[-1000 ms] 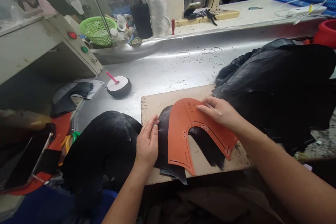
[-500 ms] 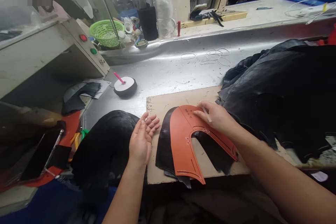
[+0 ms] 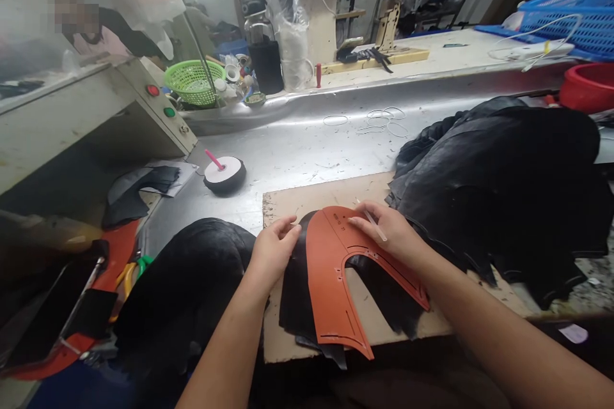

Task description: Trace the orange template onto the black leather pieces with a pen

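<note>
An orange U-shaped template (image 3: 320,281) with slots and printed marks lies over black leather pieces (image 3: 293,294) of similar shape on a tan board (image 3: 283,348). My right hand (image 3: 386,227) rests at the template's upper right edge, a slim whitish pen-like stick (image 3: 375,226) held between its fingers. At the left edge of the black leather is my left hand (image 3: 274,249), thumb and fingers apart and slightly bent, holding nothing visible. Whether its fingertips touch the leather I cannot tell.
Black leather stacks lie left (image 3: 187,281) and right (image 3: 499,185) of the board. Behind are a tape roll (image 3: 224,174) with a pink stick and several thin loops (image 3: 381,121). A machine housing (image 3: 103,108) stands left; a red bowl (image 3: 588,86) sits far right. Another person is beyond.
My left hand has turned from palm-up to palm-down and moved right to the leather's edge. My right hand stays on the template. The camera view has shifted slightly.
</note>
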Demonstrator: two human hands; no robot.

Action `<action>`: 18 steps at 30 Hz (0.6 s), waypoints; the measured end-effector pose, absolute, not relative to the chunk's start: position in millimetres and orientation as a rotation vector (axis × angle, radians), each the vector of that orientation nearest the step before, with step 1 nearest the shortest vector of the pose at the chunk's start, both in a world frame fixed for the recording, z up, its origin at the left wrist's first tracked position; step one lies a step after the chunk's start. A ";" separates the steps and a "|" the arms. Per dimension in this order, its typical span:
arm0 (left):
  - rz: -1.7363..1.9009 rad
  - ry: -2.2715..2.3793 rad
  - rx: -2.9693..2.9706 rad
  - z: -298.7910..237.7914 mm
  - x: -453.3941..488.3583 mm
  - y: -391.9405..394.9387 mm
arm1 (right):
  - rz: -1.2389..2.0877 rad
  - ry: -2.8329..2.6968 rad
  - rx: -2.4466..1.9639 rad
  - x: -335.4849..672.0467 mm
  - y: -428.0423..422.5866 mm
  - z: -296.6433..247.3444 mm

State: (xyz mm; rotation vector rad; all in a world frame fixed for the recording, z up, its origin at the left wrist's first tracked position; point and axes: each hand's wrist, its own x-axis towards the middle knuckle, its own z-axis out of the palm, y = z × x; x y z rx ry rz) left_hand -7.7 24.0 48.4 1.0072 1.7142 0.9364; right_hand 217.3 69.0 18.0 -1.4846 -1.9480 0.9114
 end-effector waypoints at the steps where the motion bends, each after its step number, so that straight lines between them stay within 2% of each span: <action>1: 0.906 1.723 1.038 49.0 -5.5 28.1 | 0.921 -1.941 -1.483 217.1 68.5 17.6; 9: 0.848 1.863 1.245 46.1 7.1 40.4 | 0.928 -1.920 -1.469 217.0 65.2 19.8; 13: 0.835 1.847 1.277 49.6 5.5 41.5 | 0.915 -1.882 -1.298 216.6 65.3 18.1; 18: 0.874 1.714 1.337 57.9 3.5 33.8 | 1.105 -1.743 -1.220 212.6 60.4 25.9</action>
